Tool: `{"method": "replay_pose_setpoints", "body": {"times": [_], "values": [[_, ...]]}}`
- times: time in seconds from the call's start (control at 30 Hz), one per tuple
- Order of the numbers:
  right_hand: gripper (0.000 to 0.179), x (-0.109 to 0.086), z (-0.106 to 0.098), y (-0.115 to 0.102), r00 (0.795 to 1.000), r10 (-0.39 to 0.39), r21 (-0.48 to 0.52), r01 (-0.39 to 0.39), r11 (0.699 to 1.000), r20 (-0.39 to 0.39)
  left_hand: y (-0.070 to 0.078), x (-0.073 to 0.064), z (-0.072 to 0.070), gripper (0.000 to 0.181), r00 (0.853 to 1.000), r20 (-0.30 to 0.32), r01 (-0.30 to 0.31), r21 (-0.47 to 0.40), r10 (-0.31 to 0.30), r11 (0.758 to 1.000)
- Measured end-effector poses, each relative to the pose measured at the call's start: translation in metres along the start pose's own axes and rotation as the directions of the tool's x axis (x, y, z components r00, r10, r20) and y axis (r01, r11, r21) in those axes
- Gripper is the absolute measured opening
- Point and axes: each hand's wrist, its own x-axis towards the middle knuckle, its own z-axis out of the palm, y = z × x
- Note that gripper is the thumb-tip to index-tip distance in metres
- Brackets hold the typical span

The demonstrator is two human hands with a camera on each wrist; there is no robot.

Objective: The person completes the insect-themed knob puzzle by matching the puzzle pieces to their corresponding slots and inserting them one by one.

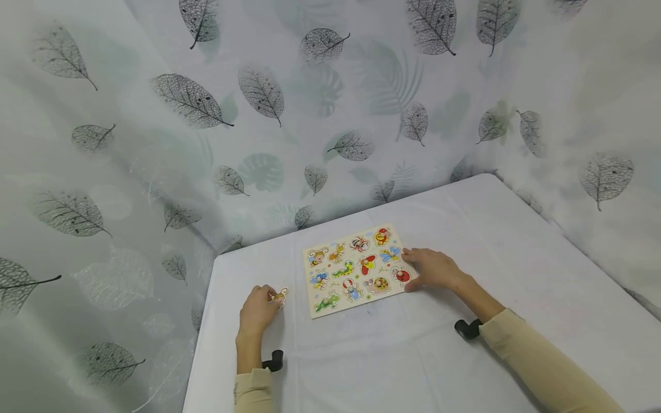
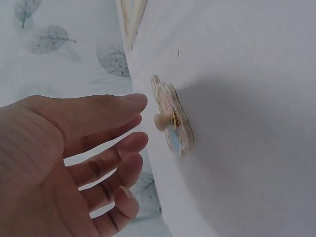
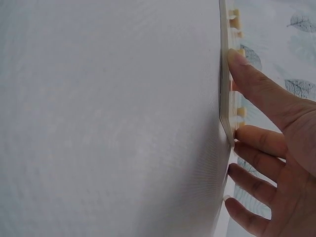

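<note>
A loose wooden bee puzzle piece [image 1: 279, 297] with a round knob [image 2: 161, 122] lies on the white table. My left hand [image 1: 258, 308] is right beside it, thumb and fingers loosely bent around the knob with a small gap showing in the left wrist view. To the right lies a knobbed insect puzzle board [image 1: 312, 296], filled with colourful bug pictures, including a bee at its upper left corner. At the board's right end, my right hand [image 1: 435, 267] rests its thumb and index finger against the edge [image 3: 224, 98]; its other fingers spread near the table.
A white cloth covers the table [image 1: 372, 361]. Leaf-printed curtains [image 1: 320, 103] hang behind it and along both sides. Black wrist-camera mounts [image 1: 467, 329] stick out from both forearms.
</note>
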Motion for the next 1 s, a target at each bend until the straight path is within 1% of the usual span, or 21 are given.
{"method": "replay_pose_setpoints", "body": {"times": [0.1,0.33,0.43,0.63,0.83,1.0], "values": [[0.092,0.0,0.0,-0.001,1.0,0.004,-0.004,-0.004,1.0,0.002,-0.006,0.0,-0.002,0.029,1.0,0.014,-0.002,0.003,0.002,1.0],[0.092,0.001,-0.001,-0.002,1.0,-0.004,0.002,0.004,1.0,0.0,-0.011,0.002,0.001,0.024,0.999,0.034,0.011,-0.006,-0.011,1.0],[0.092,0.001,-0.002,-0.003,1.0,-0.004,0.003,0.004,1.0,-0.001,-0.013,0.003,0.003,0.021,0.999,0.035,0.003,-0.02,-0.002,1.0],[0.092,0.001,-0.001,-0.003,1.0,0.001,-0.004,-0.001,1.0,0.009,-0.015,0.005,0.006,0.016,0.999,0.032,0.018,-0.036,-0.017,0.999],[0.092,0.002,0.0,-0.003,1.0,0.007,-0.015,-0.006,1.0,0.005,-0.016,0.006,0.003,0.017,1.0,0.009,0.021,-0.054,-0.021,0.998],[0.092,0.002,-0.001,-0.004,1.0,0.005,-0.011,-0.005,1.0,0.002,-0.015,0.007,0.002,0.017,1.0,0.002,0.022,-0.064,-0.022,0.998]]}}
